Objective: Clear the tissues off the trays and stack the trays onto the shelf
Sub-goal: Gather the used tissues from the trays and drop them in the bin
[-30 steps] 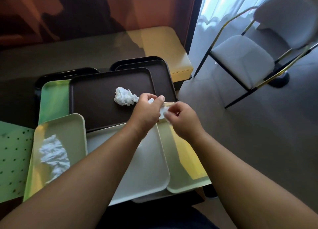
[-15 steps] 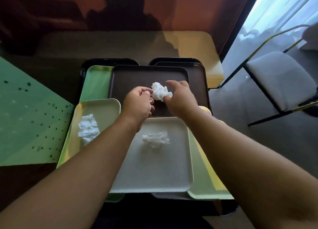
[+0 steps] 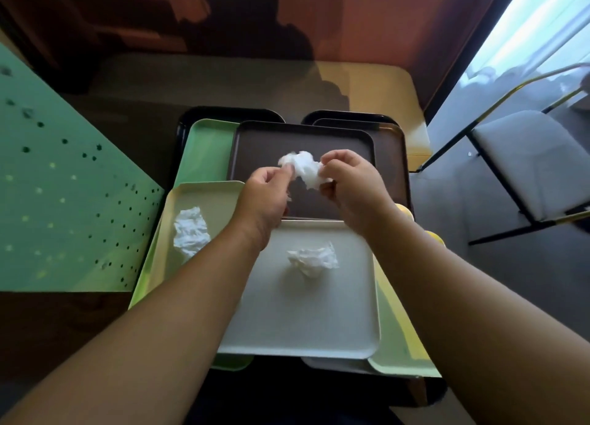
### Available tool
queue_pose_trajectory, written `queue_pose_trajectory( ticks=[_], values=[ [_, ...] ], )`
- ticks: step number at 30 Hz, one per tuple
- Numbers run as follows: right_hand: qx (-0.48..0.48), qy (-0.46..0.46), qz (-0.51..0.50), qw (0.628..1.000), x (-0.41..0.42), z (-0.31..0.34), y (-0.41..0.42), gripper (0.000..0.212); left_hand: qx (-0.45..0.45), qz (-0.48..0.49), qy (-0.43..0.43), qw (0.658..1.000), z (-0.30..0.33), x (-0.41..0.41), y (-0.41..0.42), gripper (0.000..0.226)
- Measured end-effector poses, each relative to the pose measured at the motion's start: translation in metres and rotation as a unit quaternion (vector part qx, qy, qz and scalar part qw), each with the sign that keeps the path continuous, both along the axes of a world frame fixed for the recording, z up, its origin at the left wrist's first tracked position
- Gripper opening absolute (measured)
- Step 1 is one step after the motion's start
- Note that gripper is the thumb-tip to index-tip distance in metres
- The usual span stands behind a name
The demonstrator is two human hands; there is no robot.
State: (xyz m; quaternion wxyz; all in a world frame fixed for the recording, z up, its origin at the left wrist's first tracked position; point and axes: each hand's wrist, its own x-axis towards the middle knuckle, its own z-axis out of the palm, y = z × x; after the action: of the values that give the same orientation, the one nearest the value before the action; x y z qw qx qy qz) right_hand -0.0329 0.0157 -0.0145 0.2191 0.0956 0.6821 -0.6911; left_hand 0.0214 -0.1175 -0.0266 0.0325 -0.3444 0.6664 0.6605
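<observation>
Over the brown tray [image 3: 261, 149], both hands hold one crumpled white tissue [image 3: 303, 167]. My left hand [image 3: 265, 194] pinches its left end and my right hand [image 3: 351, 185] grips its right side. A second crumpled tissue [image 3: 314, 260] lies on the white tray [image 3: 319, 322] nearest me. A third tissue [image 3: 190, 233] lies on the cream tray [image 3: 198, 194] at the left. Several more trays lie overlapped underneath: a green one [image 3: 207, 146], a pale green one [image 3: 402, 357] and black ones [image 3: 223, 113].
A green perforated panel [image 3: 57, 201] slants at the left. Behind the trays is a tan tabletop [image 3: 376, 82] and a reddish wall. A grey chair with a gold frame [image 3: 526, 165] stands on the floor at the right, near a bright curtain.
The tissue has come up off the brown tray and both hands now grip it. Earlier my left hand was closed beside it and my right hand was just reaching it.
</observation>
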Motion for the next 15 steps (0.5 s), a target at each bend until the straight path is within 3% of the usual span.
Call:
queue_pose_trajectory(
  ticks=[2,5,8,10,12,13,15],
  values=[
    [-0.114,-0.043,0.004,0.993,0.008,0.016,0.004,0.023,0.074,-0.02,0.006,0.997,0.007,-0.001,0.0,0.041],
    [-0.113,-0.056,0.081,0.989,0.019,0.025,0.002,0.022,0.173,-0.1,0.054,0.978,0.02,0.001,0.002,0.053],
    [-0.063,-0.031,0.121,0.99,0.033,0.029,-0.009,0.026,0.122,-0.118,0.066,0.983,0.028,0.006,0.001,0.025],
    [-0.049,-0.031,0.1,0.993,0.042,0.031,-0.014,0.033,0.113,-0.076,0.062,0.989,0.03,0.012,-0.007,0.03],
    [0.02,-0.015,0.073,0.997,0.049,0.026,-0.015,0.032,0.126,-0.042,0.067,0.989,0.029,0.019,-0.019,0.043],
    [0.101,0.012,0.072,0.992,0.053,0.02,-0.014,0.031,0.129,-0.032,0.065,0.989,0.03,0.024,-0.025,0.047],
    [0.314,0.077,0.127,0.938,0.063,0.006,-0.011,0.04,0.108,-0.022,0.052,0.993,0.031,0.034,-0.037,0.046]
  ],
)
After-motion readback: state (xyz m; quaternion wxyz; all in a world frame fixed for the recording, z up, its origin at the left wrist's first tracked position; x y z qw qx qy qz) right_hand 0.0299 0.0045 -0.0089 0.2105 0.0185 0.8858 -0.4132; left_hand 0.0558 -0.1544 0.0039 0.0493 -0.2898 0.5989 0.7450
